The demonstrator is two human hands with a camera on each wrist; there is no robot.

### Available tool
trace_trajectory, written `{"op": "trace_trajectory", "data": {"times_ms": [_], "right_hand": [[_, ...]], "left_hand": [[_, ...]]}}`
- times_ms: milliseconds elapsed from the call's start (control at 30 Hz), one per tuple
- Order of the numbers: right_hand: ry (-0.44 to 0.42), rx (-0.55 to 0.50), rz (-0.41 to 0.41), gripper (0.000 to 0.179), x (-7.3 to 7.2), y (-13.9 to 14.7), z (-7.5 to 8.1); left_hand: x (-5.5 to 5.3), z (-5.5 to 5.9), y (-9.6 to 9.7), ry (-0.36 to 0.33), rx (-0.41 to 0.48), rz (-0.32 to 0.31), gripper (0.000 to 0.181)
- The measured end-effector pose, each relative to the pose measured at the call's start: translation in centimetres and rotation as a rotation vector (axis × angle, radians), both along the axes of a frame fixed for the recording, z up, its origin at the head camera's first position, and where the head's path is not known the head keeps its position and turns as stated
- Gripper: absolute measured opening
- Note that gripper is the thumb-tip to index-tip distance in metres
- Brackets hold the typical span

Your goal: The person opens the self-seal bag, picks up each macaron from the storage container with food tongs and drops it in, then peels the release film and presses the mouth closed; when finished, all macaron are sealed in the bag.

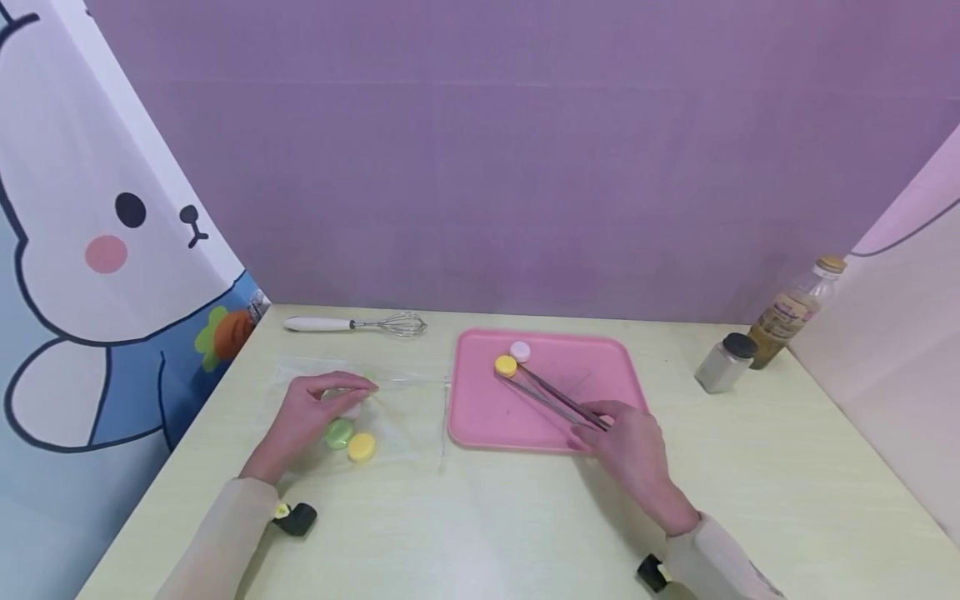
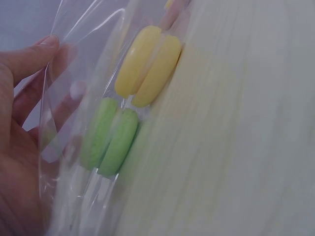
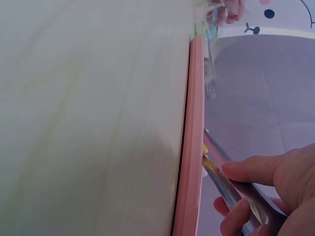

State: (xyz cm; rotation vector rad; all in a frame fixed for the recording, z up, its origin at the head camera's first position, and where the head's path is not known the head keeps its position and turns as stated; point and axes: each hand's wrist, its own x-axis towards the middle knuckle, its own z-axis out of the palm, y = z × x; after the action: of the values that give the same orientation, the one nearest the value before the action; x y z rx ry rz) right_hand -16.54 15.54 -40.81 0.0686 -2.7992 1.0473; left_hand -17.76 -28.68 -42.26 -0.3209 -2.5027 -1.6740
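Observation:
My left hand [image 1: 318, 412] pinches the edge of a clear plastic bag [image 2: 54, 98] lying on the table. Inside the bag are a green macaron [image 2: 109, 137] and a yellow macaron [image 2: 148, 66]; a pale one is partly hidden behind the hand. Metal tongs [image 1: 555, 398] are gripped by my right hand [image 1: 630, 446] over the pink tray [image 1: 480, 421]. Their tips stand at a second yellow macaron [image 1: 506, 365] in the tray. Right behind it lies a pale pink macaron [image 1: 520, 351].
A whisk [image 1: 352, 324] with a white handle lies at the back left. To the right stand a small jar [image 1: 726, 364] with a black lid and a corked bottle [image 1: 793, 315]. A purple backdrop [image 1: 480, 167] rises behind the table [image 1: 465, 533].

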Motion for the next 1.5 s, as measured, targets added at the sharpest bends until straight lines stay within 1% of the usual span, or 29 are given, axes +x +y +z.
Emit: {"op": "trace_trajectory", "data": {"times_ms": [300,633,867,1067,1267,1500], "right_hand": [[0.008,0.006,0.003,0.034,0.2,-0.2,0.0],[0.012,-0.013,0.003,0.035,0.5,-0.1,0.0],[0.045,0.008,0.006,0.033,0.9,0.1,0.3],[0.049,0.016,0.011,0.032,1.5,0.2,0.7],[0.046,0.037,0.017,0.031,2.4,-0.2,1.3],[0.044,0.007,0.052,0.027,3.5,-0.9,2.0]], "left_hand": [[0.0,-0.1,0.0,0.014,-0.011,-0.001,0.018],[0.0,-0.2,0.0,0.014,0.004,-0.005,0.018],[-0.1,-0.2,0.0,0.012,-0.004,-0.003,0.018],[-0.1,-0.3,-0.1,0.011,-0.013,-0.005,0.02],[-0.1,-0.2,-0.1,0.02,-0.012,-0.008,0.018],[0.0,-0.1,-0.1,0.017,-0.011,-0.007,0.018]]}}
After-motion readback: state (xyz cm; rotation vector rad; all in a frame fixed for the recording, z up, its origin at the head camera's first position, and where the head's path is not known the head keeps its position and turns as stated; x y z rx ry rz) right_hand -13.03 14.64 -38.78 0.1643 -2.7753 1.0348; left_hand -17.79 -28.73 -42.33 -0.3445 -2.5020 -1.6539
